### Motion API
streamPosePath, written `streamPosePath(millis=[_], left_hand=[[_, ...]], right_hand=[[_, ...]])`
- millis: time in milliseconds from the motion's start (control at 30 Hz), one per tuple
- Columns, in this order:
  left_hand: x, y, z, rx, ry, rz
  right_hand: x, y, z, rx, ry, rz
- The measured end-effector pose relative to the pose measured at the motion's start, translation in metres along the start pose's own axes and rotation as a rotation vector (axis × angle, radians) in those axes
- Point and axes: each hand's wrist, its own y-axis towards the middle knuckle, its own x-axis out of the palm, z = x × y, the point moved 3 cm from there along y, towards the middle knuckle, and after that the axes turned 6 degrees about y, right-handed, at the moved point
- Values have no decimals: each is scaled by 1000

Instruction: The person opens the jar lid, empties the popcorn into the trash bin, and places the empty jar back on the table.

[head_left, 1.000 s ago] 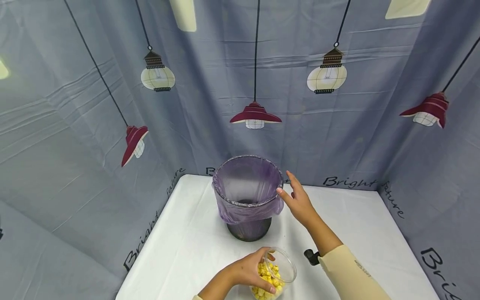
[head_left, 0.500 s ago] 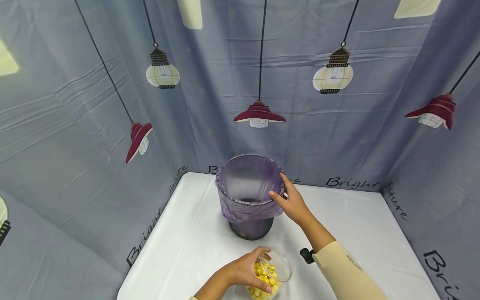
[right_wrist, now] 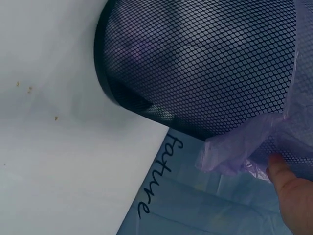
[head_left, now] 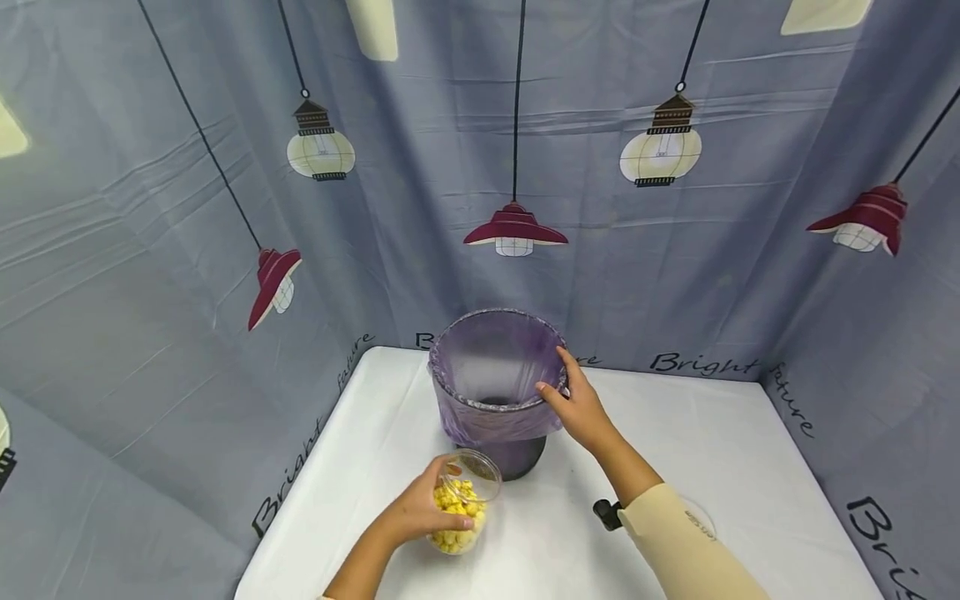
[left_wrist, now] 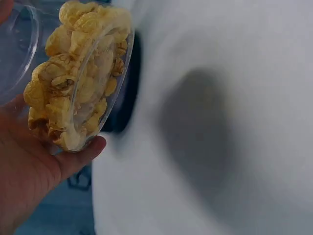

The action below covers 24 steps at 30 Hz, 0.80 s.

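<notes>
My left hand (head_left: 420,508) grips a clear plastic tub (head_left: 483,479) holding yellow popcorn (head_left: 456,512). The tub leans with its open rim toward the far right. In the left wrist view the tub (left_wrist: 105,110) is raised over the white cloth, its shadow falling apart from it. Just behind it stands a black mesh trash can (head_left: 517,457) lined with a purple bag (head_left: 480,423). My right hand (head_left: 585,408) holds the can's right rim, thumb and finger at the edge. From the right wrist, a finger of the right hand (right_wrist: 293,196) lies by the gathered bag (right_wrist: 234,149).
A clear round lid (head_left: 703,510) lies on the white tablecloth (head_left: 360,500), partly hidden by the right sleeve (head_left: 675,533). Small crumbs (right_wrist: 29,90) dot the cloth beside the can. Grey-blue printed curtains (head_left: 420,208) enclose the table's back and sides.
My left hand has lifted the popcorn tub and carried it left and forward, close to the trash can. My right hand has come from beside the can onto its rim.
</notes>
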Motion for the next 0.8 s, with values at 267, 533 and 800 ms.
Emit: streamPosePath(millis=[267, 533, 800], left_hand=[[-97, 9, 1, -117, 28, 285], [-173, 24, 47, -47, 122, 434], [-176, 43, 104, 24, 387, 572]], right_hand=[[1, -1, -1, 12, 14, 5], [3, -2, -1, 12, 31, 3], [0, -4, 1, -10, 39, 17]])
